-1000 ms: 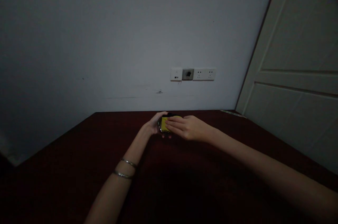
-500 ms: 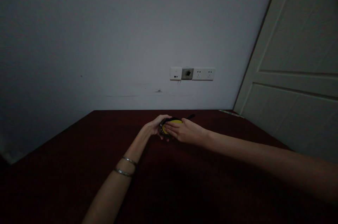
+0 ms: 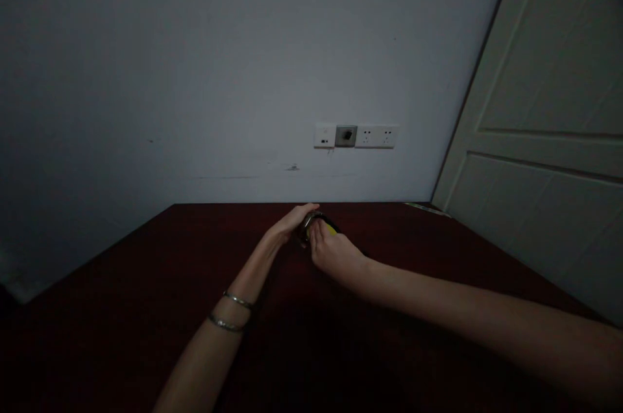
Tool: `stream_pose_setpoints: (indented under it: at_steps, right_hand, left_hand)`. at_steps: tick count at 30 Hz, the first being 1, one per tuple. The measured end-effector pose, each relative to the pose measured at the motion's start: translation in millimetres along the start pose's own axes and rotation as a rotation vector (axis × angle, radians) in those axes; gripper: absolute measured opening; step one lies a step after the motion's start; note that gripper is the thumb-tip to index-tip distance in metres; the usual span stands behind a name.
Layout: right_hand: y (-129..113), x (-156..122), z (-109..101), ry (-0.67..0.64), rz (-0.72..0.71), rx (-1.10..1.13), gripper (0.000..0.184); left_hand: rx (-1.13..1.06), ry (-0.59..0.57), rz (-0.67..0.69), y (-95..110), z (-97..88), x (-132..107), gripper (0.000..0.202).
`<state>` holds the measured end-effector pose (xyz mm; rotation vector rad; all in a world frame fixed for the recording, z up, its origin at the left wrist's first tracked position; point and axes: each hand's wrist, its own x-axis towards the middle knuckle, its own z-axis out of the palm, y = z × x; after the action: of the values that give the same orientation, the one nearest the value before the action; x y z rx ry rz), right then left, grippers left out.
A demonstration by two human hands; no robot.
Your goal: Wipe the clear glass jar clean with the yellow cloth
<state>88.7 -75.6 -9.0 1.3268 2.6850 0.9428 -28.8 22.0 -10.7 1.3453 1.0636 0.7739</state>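
Observation:
Both my hands meet over a small yellow and black object (image 3: pixel 329 228), probably a tape measure, near the far edge of a dark red table (image 3: pixel 146 283). My left hand (image 3: pixel 292 221) cups it from the left, fingers curled round a shiny metal part. My right hand (image 3: pixel 331 250) covers it from the near side, fingers closed on it, so only a sliver of yellow shows. Two silver bangles (image 3: pixel 231 309) circle my left wrist.
A pale wall rises behind the table, with a row of sockets and a switch (image 3: pixel 355 136) above the hands. A white panelled door (image 3: pixel 549 127) stands at the right. A thin flat item (image 3: pixel 428 208) lies at the table's far right corner. The light is dim.
My right hand has turned and slid to the near side of the object, hiding most of its yellow face. The left hand has stayed put, still gripping.

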Motion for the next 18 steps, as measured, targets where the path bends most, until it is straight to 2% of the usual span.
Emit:
stream_pose_setpoints:
  at_steps: [3,5,8,11,14,16,18]
  right_hand:
    - [10,8,-19,-0.049,0.013,0.266,0.036]
    - [20,13,-31,-0.086,0.124,0.491,0.030]
    - [34,21,-42,-0.076,0.175,0.578,0.028]
    - [43,28,-43,-0.111,0.239,0.691,0.025]
    - [43,30,-34,-0.147,0.408,1.142,0.018]
    - [39,27,-28,-0.089,0.527,1.506,0.011]
    - [32,23,-23,0.006,0.606,1.765,0.009]
  left_hand:
    - [-0.099,0.089,0.178,1,1.8,3,0.029]
    - [-0.143,0.125,0.242,1,2.4,5,0.027]
    - [-0.226,0.179,0.332,1,3.1,8,0.028]
    - [-0.316,0.224,0.416,0,5.0,9,0.029]
    - [-0.385,0.234,0.485,-2,7.4,8,0.031]
    - [-0.416,0.237,0.533,-5,8.6,8,0.033]
    - [-0.430,0.241,0.599,-8,9.4,8,0.033]
